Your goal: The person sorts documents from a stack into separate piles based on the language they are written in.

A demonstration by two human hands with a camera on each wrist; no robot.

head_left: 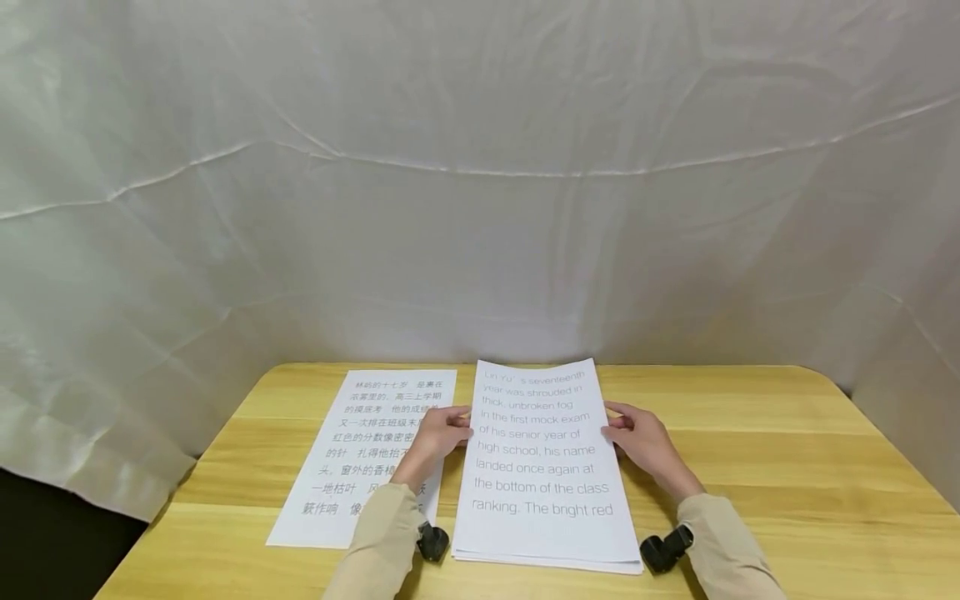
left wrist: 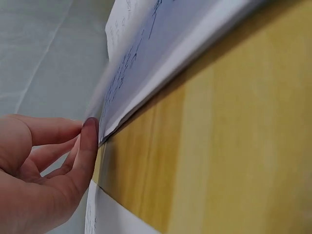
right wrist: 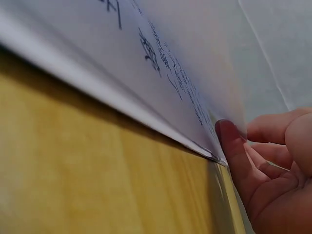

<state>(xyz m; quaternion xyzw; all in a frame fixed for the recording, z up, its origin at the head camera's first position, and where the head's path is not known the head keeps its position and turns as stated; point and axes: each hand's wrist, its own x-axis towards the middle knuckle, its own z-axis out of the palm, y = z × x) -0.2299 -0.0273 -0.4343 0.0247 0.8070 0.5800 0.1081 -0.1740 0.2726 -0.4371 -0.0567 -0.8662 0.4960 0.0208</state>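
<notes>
A white sheet printed in English [head_left: 536,467] lies over a stack of paper [head_left: 551,565] at the front middle of the table, its far edge bowed with the corners up. My left hand [head_left: 435,437] pinches this sheet's left edge between thumb and fingers. On the opposite side, my right hand [head_left: 643,442] pinches the right edge. Both wrist views show the sheet raised off another printed page [left wrist: 126,73] beneath it, with the left thumb [left wrist: 89,139] and right thumb [right wrist: 231,141] at the edges. How many pages lie below cannot be told.
Left of the stack, a sheet with Chinese text [head_left: 318,492] lies flat, partly covered by my left forearm. The wooden table [head_left: 750,433] extends to the right. A pale cloth curtain [head_left: 480,250] hangs behind it. Black wrist cameras [head_left: 432,542] sit on both wrists.
</notes>
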